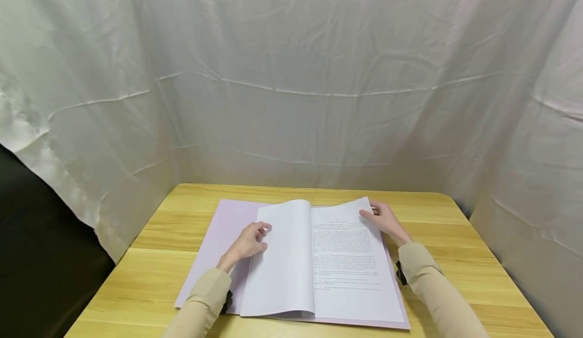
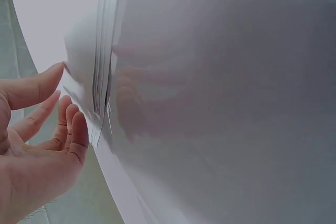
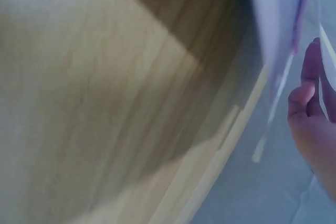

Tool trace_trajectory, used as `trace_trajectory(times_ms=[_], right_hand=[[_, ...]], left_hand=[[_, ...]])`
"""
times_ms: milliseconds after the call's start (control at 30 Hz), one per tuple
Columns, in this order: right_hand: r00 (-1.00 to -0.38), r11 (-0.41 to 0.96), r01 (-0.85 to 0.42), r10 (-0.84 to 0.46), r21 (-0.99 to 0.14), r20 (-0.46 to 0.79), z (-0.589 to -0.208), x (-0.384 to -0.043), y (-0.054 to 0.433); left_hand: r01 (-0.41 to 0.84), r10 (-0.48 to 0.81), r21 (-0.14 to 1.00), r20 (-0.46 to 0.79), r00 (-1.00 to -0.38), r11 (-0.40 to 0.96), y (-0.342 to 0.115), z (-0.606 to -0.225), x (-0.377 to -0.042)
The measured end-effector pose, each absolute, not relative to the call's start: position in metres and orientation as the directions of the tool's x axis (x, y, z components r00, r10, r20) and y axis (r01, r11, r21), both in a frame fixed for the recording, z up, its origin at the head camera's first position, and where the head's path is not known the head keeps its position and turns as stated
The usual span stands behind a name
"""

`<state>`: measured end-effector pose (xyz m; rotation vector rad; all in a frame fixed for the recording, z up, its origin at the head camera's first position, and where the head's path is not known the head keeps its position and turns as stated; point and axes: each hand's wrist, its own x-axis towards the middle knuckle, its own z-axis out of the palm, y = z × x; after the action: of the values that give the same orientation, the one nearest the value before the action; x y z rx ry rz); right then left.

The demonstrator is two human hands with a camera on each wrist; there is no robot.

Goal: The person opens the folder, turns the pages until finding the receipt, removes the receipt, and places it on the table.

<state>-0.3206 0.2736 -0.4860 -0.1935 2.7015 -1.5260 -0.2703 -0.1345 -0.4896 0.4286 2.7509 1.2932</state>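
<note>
An open lilac folder (image 1: pixel 211 247) lies on the wooden table, with a stack of white paper in it. The turned sheets (image 1: pixel 282 262) bulge on its left half and show no print that I can make out. On the right, a printed page (image 1: pixel 346 257) has its upper right corner raised. My right hand (image 1: pixel 386 220) pinches that corner between thumb and fingers; the right wrist view shows the paper's edge between them. Beside the left edge of the turned sheets is my left hand (image 1: pixel 248 242), fingers loosely bent, thumb (image 2: pixel 42 85) at the paper's edge.
The light wooden table (image 1: pixel 150 277) has rounded far corners and extends around the folder. Pale cloth curtains (image 1: pixel 291 100) hang behind and at both sides. A dark area (image 1: pixel 41 257) fills the lower left.
</note>
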Motion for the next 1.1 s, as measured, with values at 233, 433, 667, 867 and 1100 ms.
trace_trajectory(times_ms=[233, 433, 667, 867, 1100], right_hand=[[-0.968, 0.385, -0.068, -0.248, -0.92, -0.033, -0.481, -0.308, 0.277], [-0.939, 0.239, 0.06, -0.316, -0.969, -0.136, -0.477, -0.297, 0.278], [-0.925, 0.204, 0.09, -0.347, -0.975, -0.158, -0.473, -0.287, 0.278], [-0.881, 0.081, 0.072, -0.461, -0.994, -0.102, -0.468, -0.281, 0.275], [-0.808, -0.036, 0.077, -0.587, -0.996, -0.041, -0.459, -0.276, 0.267]], left_hand=[[0.199, 0.261, 0.806, 0.058, -0.964, 0.557, -0.135, -0.49, -0.27], [0.216, 0.249, 0.814, 0.09, -0.964, 0.539, -0.133, -0.488, -0.269], [0.195, 0.207, 0.817, 0.095, -0.974, 0.542, -0.131, -0.487, -0.269], [0.182, 0.187, 0.833, 0.096, -0.978, 0.522, -0.129, -0.486, -0.267], [0.167, 0.196, 0.852, 0.077, -0.978, 0.497, -0.126, -0.484, -0.266]])
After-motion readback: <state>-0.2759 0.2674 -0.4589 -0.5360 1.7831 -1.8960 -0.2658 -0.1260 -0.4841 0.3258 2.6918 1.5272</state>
